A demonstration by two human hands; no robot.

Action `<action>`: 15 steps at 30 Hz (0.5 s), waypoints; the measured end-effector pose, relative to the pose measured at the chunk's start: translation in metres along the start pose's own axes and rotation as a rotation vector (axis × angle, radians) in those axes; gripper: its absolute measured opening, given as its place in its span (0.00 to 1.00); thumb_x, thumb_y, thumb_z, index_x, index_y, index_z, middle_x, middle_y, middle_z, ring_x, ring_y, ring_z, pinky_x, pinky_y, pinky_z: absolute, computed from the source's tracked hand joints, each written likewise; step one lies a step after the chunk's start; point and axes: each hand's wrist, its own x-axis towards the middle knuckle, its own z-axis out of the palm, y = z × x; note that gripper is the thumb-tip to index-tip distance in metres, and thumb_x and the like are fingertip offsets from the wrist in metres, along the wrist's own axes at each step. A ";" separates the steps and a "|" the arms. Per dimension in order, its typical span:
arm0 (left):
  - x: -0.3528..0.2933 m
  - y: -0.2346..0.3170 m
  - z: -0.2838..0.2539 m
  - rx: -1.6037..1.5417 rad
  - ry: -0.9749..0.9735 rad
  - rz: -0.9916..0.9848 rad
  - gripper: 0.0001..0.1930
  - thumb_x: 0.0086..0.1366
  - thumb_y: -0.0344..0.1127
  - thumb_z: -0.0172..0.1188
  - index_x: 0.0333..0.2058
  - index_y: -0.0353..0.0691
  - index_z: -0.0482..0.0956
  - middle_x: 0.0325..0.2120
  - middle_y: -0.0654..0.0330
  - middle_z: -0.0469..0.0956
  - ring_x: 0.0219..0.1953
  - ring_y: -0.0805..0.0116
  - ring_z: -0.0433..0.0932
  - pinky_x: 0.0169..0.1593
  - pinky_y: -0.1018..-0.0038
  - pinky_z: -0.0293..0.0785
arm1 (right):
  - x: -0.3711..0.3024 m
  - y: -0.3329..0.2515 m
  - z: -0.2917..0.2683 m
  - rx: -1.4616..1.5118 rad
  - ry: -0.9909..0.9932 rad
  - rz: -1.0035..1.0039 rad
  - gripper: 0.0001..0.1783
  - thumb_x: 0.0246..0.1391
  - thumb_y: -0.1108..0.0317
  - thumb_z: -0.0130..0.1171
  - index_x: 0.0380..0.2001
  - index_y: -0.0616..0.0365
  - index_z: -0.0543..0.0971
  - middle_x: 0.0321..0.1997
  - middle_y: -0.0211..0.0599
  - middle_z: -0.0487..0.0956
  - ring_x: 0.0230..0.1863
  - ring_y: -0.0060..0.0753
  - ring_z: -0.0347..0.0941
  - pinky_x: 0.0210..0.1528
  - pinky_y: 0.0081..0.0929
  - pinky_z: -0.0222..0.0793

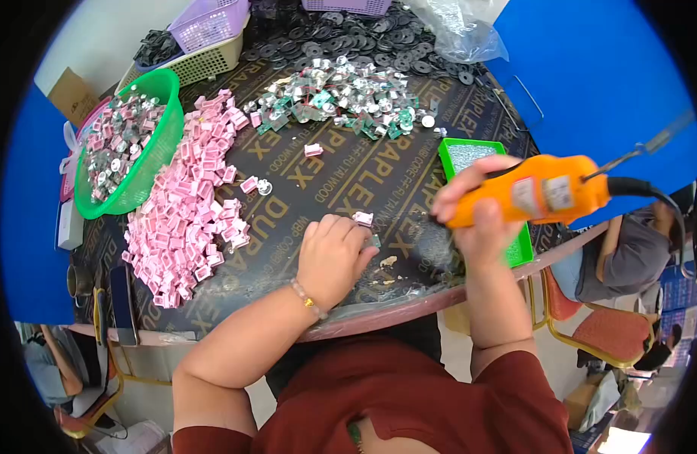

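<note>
My right hand point(479, 204) is wrapped round an orange electric screwdriver point(526, 193), held tilted over the right side of the table; its tip is blurred. A black cord runs from its back end, and a metal hook and spring hold it from above. Resting on the table, my left hand point(329, 253) has its fingers curled and pressed together. A small greenish clear piece point(376, 241) shows beside its thumb; what the fingers grip is mostly hidden. One small pink plastic housing point(362, 219) lies just past its fingertips. Under the screwdriver stands a green tray point(521, 246) with small silvery screws.
A heap of pink housings point(186, 204) covers the left. Beside it leans a green basket point(174, 106) of assembled parts. Clear and green parts point(348, 98) are piled at the back, with black discs point(364, 38) behind. Blue panels point(606, 91) flank the table; a chair point(609, 333) stands right.
</note>
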 end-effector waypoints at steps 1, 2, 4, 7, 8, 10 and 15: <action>0.000 0.001 0.000 0.016 0.003 0.007 0.11 0.49 0.38 0.67 0.31 0.43 0.78 0.32 0.63 0.75 0.39 0.62 0.71 0.41 0.65 0.64 | 0.006 -0.006 -0.015 -0.080 0.059 0.017 0.23 0.56 0.58 0.59 0.47 0.59 0.64 0.25 0.41 0.75 0.21 0.27 0.71 0.25 0.24 0.71; 0.000 0.001 0.000 0.034 0.004 0.011 0.12 0.49 0.38 0.67 0.32 0.44 0.78 0.32 0.64 0.75 0.40 0.62 0.71 0.41 0.65 0.64 | 0.012 -0.012 -0.030 -0.157 0.119 0.035 0.21 0.57 0.60 0.58 0.47 0.60 0.64 0.25 0.40 0.75 0.20 0.27 0.70 0.25 0.24 0.70; 0.001 0.005 0.001 0.023 -0.002 0.017 0.13 0.48 0.38 0.68 0.33 0.44 0.79 0.33 0.64 0.75 0.40 0.62 0.71 0.42 0.65 0.65 | 0.024 -0.015 -0.055 -0.278 0.203 0.083 0.15 0.57 0.70 0.57 0.45 0.63 0.67 0.26 0.37 0.76 0.22 0.22 0.72 0.26 0.19 0.70; 0.003 0.008 0.001 0.020 -0.009 0.019 0.15 0.47 0.38 0.69 0.34 0.44 0.79 0.33 0.63 0.75 0.41 0.61 0.71 0.42 0.65 0.65 | 0.026 0.003 -0.084 -0.317 0.203 0.097 0.14 0.58 0.71 0.56 0.44 0.64 0.67 0.26 0.36 0.76 0.22 0.21 0.72 0.28 0.19 0.70; 0.003 0.008 0.001 0.017 -0.006 0.018 0.16 0.46 0.39 0.69 0.35 0.44 0.79 0.33 0.63 0.75 0.41 0.61 0.71 0.43 0.65 0.65 | 0.023 0.006 -0.089 -0.323 0.209 0.112 0.14 0.58 0.70 0.56 0.44 0.64 0.67 0.27 0.36 0.76 0.23 0.22 0.72 0.28 0.20 0.70; 0.004 0.008 -0.001 0.013 -0.005 0.016 0.17 0.45 0.39 0.70 0.35 0.44 0.79 0.33 0.63 0.75 0.41 0.61 0.71 0.43 0.66 0.65 | 0.018 0.013 -0.093 -0.294 0.207 0.102 0.14 0.58 0.70 0.55 0.44 0.64 0.67 0.27 0.36 0.76 0.23 0.22 0.73 0.29 0.21 0.70; 0.004 0.008 -0.002 0.028 -0.003 0.014 0.18 0.44 0.39 0.70 0.36 0.44 0.79 0.34 0.62 0.75 0.41 0.60 0.71 0.43 0.65 0.64 | 0.018 0.019 -0.094 -0.247 0.185 0.094 0.14 0.59 0.69 0.55 0.44 0.64 0.67 0.27 0.36 0.76 0.23 0.23 0.73 0.29 0.22 0.70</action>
